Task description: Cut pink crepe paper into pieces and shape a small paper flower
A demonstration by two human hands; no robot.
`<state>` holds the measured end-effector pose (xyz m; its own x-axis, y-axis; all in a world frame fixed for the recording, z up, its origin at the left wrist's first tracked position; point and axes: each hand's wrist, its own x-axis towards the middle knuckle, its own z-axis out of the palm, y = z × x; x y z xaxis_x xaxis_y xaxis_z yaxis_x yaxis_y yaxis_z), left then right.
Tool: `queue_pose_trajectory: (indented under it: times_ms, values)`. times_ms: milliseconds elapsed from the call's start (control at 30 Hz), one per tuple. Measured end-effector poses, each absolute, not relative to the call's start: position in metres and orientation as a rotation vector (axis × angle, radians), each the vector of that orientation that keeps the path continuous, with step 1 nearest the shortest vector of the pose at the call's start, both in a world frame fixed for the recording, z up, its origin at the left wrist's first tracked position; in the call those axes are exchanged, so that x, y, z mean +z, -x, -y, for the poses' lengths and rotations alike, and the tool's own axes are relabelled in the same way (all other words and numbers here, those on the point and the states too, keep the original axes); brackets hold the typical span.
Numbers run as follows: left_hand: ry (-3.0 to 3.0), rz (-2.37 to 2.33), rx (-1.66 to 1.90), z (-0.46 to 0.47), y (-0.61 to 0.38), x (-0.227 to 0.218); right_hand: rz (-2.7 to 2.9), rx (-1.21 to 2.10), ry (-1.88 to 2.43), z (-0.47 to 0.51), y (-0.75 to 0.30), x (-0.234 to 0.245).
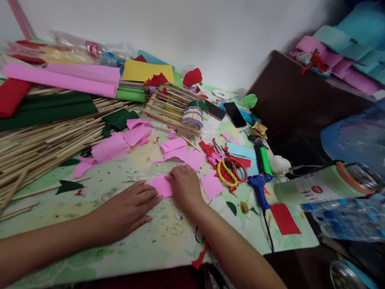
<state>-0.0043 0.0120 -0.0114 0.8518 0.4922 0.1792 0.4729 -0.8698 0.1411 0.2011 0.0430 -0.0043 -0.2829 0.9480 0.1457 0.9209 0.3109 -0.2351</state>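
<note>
My left hand (127, 211) lies flat on the table (166, 242), fingers stretched out toward a small pink paper piece (161, 185); its fingertips touch that piece's left edge. My right hand (185, 185) rests on the same pink piece from the right, fingers curled down and pressing on it. More pink paper squares (181, 151) lie just beyond the hands, another pink square (211, 185) to the right of my right hand.
Yellow and red scissors (231, 170), a blue glue gun (259, 187), a red paper strip (285, 219) and plastic bottles (331, 187) lie right. Wooden sticks (32, 147), rolled pink paper (60, 79), a stick frame (172, 106) and a phone (235, 114) sit behind.
</note>
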Motion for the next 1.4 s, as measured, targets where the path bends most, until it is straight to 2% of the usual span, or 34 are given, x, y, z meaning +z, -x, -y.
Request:
queue_pose_trajectory:
  times_ms: [267,867,1067,1267,1400]
  values:
    - [-3.022,-0.778,0.382,-0.01,0.001,-0.01,2.174,0.177,1.59,-0.028,-0.211,0.0]
    - [-3.031,-0.805,0.302,-0.01,0.001,-0.006,2.162,0.558,1.636,-0.035,-0.234,-0.003]
    - [-3.094,-0.698,0.306,-0.007,0.002,-0.015,2.024,0.445,1.639,-0.036,-0.234,-0.003]
    - [-3.004,-0.735,0.259,-0.006,0.0,-0.023,2.721,0.294,1.0,-0.014,-0.218,0.011]
    - [-2.982,-0.757,0.263,-0.006,-0.001,-0.027,2.747,0.256,1.184,-0.017,-0.215,0.007]
